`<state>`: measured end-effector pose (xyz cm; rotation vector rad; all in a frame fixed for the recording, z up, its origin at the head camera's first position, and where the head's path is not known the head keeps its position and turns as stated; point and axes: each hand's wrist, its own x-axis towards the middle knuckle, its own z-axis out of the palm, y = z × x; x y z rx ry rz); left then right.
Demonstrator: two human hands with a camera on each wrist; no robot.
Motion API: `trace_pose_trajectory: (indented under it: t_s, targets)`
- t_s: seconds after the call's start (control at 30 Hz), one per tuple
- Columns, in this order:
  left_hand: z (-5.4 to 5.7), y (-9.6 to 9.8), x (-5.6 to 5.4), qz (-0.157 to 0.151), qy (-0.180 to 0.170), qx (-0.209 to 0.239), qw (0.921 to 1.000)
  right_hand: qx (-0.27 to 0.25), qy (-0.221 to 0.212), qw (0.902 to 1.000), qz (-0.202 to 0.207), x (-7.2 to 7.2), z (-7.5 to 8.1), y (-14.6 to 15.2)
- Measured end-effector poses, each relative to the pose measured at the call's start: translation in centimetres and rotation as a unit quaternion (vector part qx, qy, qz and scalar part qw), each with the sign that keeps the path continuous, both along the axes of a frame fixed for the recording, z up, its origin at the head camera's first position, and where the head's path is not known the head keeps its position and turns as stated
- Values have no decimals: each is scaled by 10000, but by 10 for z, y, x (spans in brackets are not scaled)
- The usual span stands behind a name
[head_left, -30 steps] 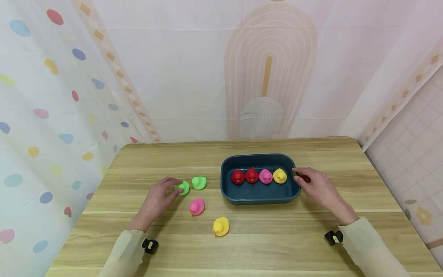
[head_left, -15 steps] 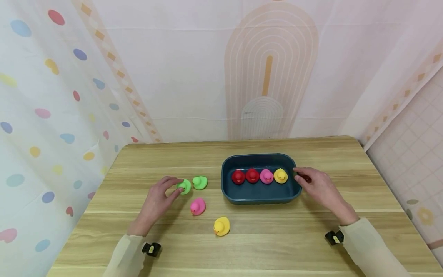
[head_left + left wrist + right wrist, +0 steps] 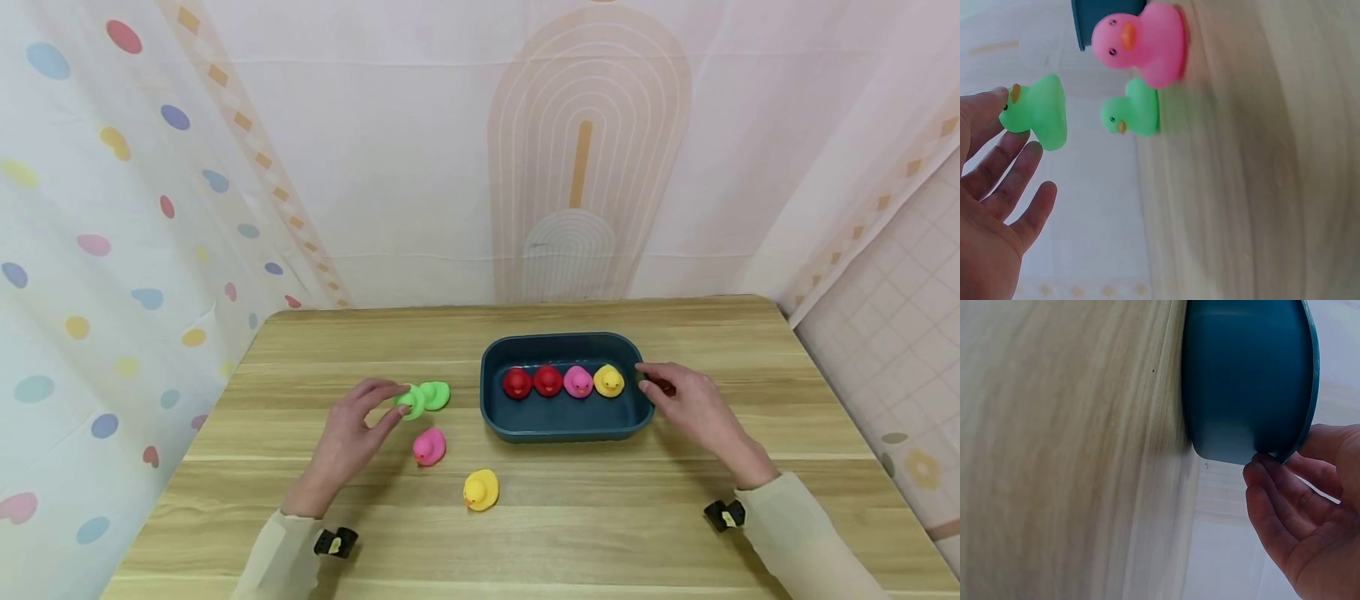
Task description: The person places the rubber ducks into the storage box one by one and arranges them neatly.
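Observation:
My left hand (image 3: 351, 437) pinches a green rubber duck (image 3: 1038, 112) by its head between thumb and fingertips, raised off the table in the left wrist view. A second green duck (image 3: 435, 395) stands on the table just beyond it. Nearer to me are a pink duck (image 3: 429, 447) and a yellow duck (image 3: 481, 490). At the right end of a dark blue bin (image 3: 562, 435), my right hand (image 3: 693, 410) grips the rim, thumb on one side and fingers under it in the right wrist view.
Inside the bin, two red ducks (image 3: 517, 383), a pink duck (image 3: 578, 382) and a yellow duck (image 3: 608, 381) stand in a row. The wooden table (image 3: 600, 533) ends at a patterned curtain (image 3: 420, 167) behind and on the left.
My left hand has lifted the green duck from the table and moved it slightly right, so it now overlaps the other green duck in the head view. My right hand stays at the bin.

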<state>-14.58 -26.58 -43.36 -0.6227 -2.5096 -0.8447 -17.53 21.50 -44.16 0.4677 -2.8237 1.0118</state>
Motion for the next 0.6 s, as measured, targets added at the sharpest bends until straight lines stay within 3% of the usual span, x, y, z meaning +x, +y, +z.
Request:
trace_pose_trajectory:
  t_s: [0.3, 0.6]
  targets:
    - [9, 17, 2, -162, 153, 139, 9997, -15, -20, 10000, 6, 0, 1, 0]
    - [14, 34, 1, -386, 93, 281, 9988, -20, 0, 10000, 6, 0, 0, -1]
